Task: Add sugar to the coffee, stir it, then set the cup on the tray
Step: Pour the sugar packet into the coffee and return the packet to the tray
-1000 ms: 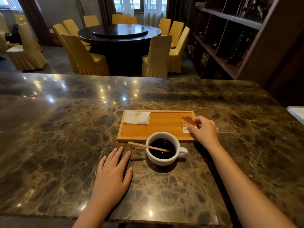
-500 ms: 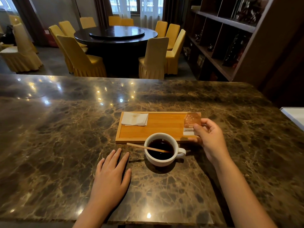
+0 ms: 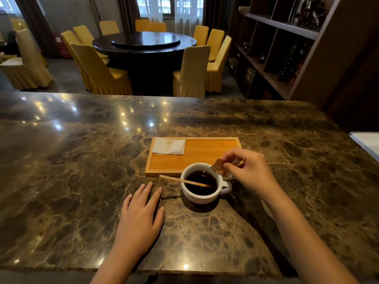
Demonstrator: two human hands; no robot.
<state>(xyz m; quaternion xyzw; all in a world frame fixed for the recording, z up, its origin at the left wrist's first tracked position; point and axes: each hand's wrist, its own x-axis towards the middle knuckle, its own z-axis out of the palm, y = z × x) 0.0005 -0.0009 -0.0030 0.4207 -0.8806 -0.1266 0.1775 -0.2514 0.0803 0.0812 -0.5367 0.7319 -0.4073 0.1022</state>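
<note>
A white cup (image 3: 202, 196) of black coffee stands on the marble counter, just in front of a wooden tray (image 3: 196, 158). A wooden stir stick (image 3: 180, 180) leans across the cup's rim, one end in the coffee. My right hand (image 3: 250, 171) pinches a brown sugar packet (image 3: 219, 166) tilted over the cup's far right rim. My left hand (image 3: 141, 218) lies flat on the counter to the left of the cup, fingers apart, holding nothing.
A folded white napkin (image 3: 169, 146) lies on the tray's far left corner. The marble counter (image 3: 71, 171) stretches wide to the left. A white object (image 3: 367, 142) sits at the right edge. Beyond are a round table, yellow chairs and dark shelves.
My right hand lifted the sugar packet off the tray's right end and brought it down and left over the cup's rim. My left hand stayed flat on the counter.
</note>
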